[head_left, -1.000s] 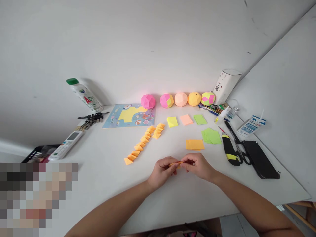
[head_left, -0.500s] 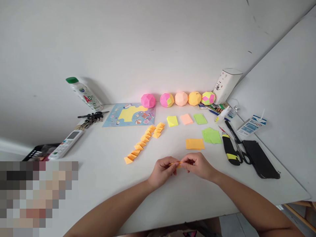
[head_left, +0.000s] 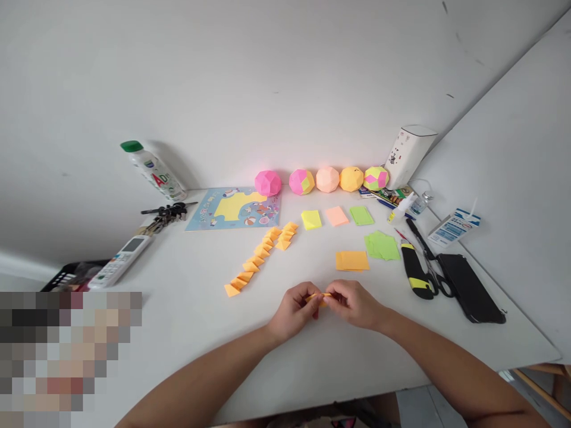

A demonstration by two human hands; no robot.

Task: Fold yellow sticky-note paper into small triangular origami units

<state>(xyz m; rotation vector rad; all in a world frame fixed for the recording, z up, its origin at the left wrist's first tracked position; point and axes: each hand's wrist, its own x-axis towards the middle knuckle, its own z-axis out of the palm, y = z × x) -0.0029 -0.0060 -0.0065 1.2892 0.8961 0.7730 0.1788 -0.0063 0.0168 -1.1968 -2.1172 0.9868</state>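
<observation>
Between the fingertips of both hands is a small orange piece of folded paper (head_left: 322, 299), mostly hidden by the fingers. My left hand (head_left: 295, 310) pinches its left end, and my right hand (head_left: 355, 302) pinches its right end. Just beyond my right hand lies a stack of orange paper slips (head_left: 357, 261). Ahead and to the left, a slanting row of folded orange paper units (head_left: 254, 260) rests on the table, with a shorter row (head_left: 286, 236) beside its far end.
Several paper balls (head_left: 328, 179) line the wall. Yellow (head_left: 311, 220), pink (head_left: 337, 216) and green (head_left: 382, 245) papers lie in front. Scissors (head_left: 441, 284), a cutter (head_left: 417, 270) and a black case (head_left: 471, 289) sit right; a bottle (head_left: 154, 171) and remote (head_left: 120, 261) left.
My right hand's fingers have shifted slightly and closed in nearer to my left hand on the orange paper. Everything on the table stays in place.
</observation>
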